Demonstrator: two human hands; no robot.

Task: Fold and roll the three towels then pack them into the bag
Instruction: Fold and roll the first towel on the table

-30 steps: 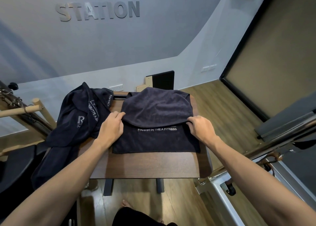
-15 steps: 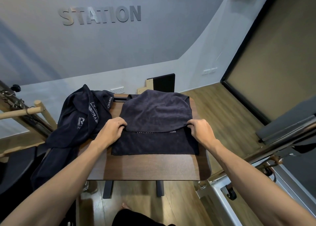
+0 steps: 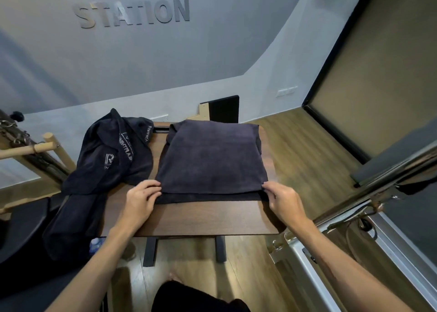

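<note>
Folded towel: a dark towel (image 3: 212,160) lies flat on my counter (image 3: 203,219), spread from the far edge toward the middle, its top layer folded over so the fold's free edge stops just short of the lower layer's near edge.
My left hand: my left hand (image 3: 142,197) pinches the near left corner of the top layer, fingers curled over the cloth.
My right hand: my right hand (image 3: 281,199) pinches the near right corner the same way.
Other towels: a heap of dark towels (image 3: 104,170) with white lettering sits at the counter's left edge and hangs over it toward the floor; I cannot tell how many are in it.
Counter front: a bare strip of wood runs along the near edge.
</note>
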